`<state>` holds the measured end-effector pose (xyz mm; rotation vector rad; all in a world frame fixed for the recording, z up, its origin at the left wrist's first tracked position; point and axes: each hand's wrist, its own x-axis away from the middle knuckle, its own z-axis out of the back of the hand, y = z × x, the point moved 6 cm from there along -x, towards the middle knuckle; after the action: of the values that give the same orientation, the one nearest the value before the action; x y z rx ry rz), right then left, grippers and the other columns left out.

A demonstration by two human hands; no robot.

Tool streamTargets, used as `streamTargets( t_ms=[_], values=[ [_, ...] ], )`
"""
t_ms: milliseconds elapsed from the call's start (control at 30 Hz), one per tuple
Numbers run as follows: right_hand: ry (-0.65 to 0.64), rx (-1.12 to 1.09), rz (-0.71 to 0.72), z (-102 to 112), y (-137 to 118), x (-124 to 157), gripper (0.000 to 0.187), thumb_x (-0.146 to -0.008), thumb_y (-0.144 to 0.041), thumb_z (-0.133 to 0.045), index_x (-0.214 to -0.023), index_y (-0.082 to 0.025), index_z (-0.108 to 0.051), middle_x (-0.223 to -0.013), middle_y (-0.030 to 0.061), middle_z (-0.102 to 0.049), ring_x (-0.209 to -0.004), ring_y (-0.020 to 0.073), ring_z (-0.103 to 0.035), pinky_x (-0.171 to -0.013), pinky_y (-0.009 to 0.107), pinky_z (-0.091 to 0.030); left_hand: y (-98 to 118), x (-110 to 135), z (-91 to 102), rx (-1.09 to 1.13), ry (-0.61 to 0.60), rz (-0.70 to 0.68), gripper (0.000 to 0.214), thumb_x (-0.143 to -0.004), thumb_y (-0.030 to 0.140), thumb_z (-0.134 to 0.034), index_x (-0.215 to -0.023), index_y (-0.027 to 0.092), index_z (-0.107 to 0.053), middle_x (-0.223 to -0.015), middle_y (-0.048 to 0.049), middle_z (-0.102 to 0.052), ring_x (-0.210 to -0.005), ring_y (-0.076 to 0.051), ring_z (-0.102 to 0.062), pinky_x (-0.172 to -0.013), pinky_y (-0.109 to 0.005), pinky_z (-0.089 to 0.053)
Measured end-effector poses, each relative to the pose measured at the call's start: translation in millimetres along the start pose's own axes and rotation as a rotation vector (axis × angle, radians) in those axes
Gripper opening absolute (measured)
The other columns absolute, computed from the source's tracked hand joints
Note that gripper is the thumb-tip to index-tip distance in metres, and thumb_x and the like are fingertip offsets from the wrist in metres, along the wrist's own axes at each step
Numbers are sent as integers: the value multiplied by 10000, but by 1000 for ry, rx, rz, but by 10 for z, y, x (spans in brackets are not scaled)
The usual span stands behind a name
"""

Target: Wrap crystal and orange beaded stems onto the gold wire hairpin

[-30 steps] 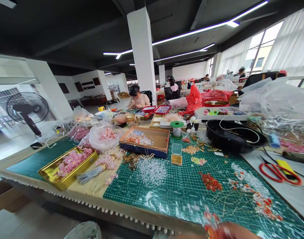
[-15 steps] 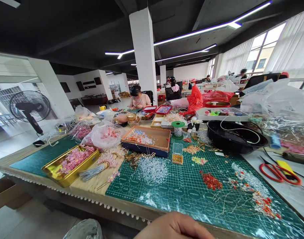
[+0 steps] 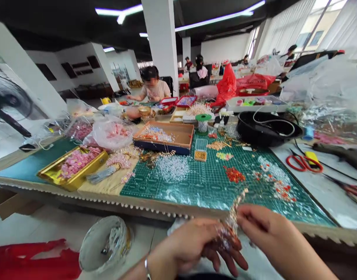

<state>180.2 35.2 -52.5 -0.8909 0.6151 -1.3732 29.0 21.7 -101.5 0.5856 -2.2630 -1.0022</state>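
Head view shows both of the wearer's hands low in front of the surface [image 3: 96, 188], close together around a slender beaded piece [image 3: 234, 212]. The piece stands roughly upright between them, its pale gold tip pointing up and slightly right, its lower end a blurred cluster of clear beads among the fingers of the left hand [image 3: 196, 237]. That hand's grip is grasping the cluster near the thumb, while the lower fingers hang loosely spread; a silver bracelet [image 3: 147, 268] circles the wrist. The right hand [image 3: 261, 221] has its thumb and forefinger bent in at the edge of the piece; blur hides the fingertips, so I cannot tell whether its grip is clenched on it.

Beyond the hands, a green cutting mat [image 3: 209, 194] carries a heap of clear beads [image 3: 172, 168], a smaller pile of red beads [image 3: 234, 174] and, farther right, a mixed scatter of clear and red pieces [image 3: 280, 186]. Red-handled scissors [image 3: 296, 162] lie to the right of the mat. On the left, pink flowers [image 3: 77, 161] fill a gold tray [image 3: 71, 184]. Below the surface, a whitish bucket [image 3: 89, 249] stands on the floor.
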Motion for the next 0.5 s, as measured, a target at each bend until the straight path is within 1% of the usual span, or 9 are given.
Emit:
streamTargets(
  t_ms=[67,100,200,267,300,367,433,467,500],
  values=[
    [19,18,-55,59,-7,-25,294,-841,-486,-583,-757,-225,-690,-632,-1,-601,-612,160,-519,-572,277,-385,-25,57,-91,21,-152,76,689,-884,731,-527,-908,82,-758,-895,-204,-782,-641,-178,-713,-434,-197,-354],
    [17,21,-86,70,4,-28,281,-827,-478,-590,-750,-225,-686,-623,-6,-584,-610,157,-492,-574,282,-357,20,90,-122,49,-216,57,728,-894,755,-499,-979,86,-773,-970,-218,-790,-663,-182,-726,-422,-196,-356],
    [-40,-18,-166,33,71,-3,262,-772,-469,-636,-699,-219,-668,-609,-10,-563,-617,150,-454,-586,289,-308,271,181,-149,99,-324,-127,733,-907,737,-534,-1296,142,-712,-1260,-229,-739,-938,-233,-765,-481,-187,-423],
    [-107,-100,-203,-22,125,32,273,-760,-481,-655,-711,-213,-680,-655,-4,-590,-660,150,-476,-622,286,-332,413,228,-137,107,-352,-227,605,-960,641,-548,-1354,200,-681,-1286,-194,-738,-1025,-238,-755,-537,-189,-464],
    [-143,-154,-221,-49,149,53,283,-762,-488,-662,-722,-209,-686,-668,-5,-591,-663,143,-474,-629,282,-338,462,244,-119,112,-354,-267,525,-968,575,-585,-1337,218,-691,-1245,-174,-759,-1001,-228,-759,-536,-186,-464],
    [-194,-273,-271,-94,189,95,303,-770,-502,-676,-736,-201,-681,-640,-19,-548,-605,111,-417,-587,265,-310,527,255,-34,107,-299,-359,388,-961,479,-637,-1220,210,-743,-1044,-133,-808,-825,-192,-765,-494,-184,-444],
    [-222,-398,-333,-130,207,137,332,-741,-522,-703,-734,-193,-658,-568,-48,-456,-517,79,-296,-511,255,-226,552,247,115,114,-162,-472,249,-964,403,-643,-1075,213,-760,-849,-64,-794,-668,-141,-719,-465,-175,-413],
    [-231,-458,-364,-148,207,156,351,-710,-535,-720,-733,-193,-645,-536,-66,-401,-487,68,-234,-484,255,-182,549,239,201,106,-68,-523,176,-967,338,-637,-1034,220,-749,-825,-38,-781,-672,-126,-706,-487,-170,-423],
    [-238,-515,-390,-167,200,172,370,-681,-544,-739,-739,-193,-636,-517,-79,-360,-470,61,-191,-467,255,-153,537,229,274,55,31,-560,128,-959,256,-633,-1032,230,-736,-875,-28,-781,-748,-125,-713,-539,-169,-450]
  ],
)
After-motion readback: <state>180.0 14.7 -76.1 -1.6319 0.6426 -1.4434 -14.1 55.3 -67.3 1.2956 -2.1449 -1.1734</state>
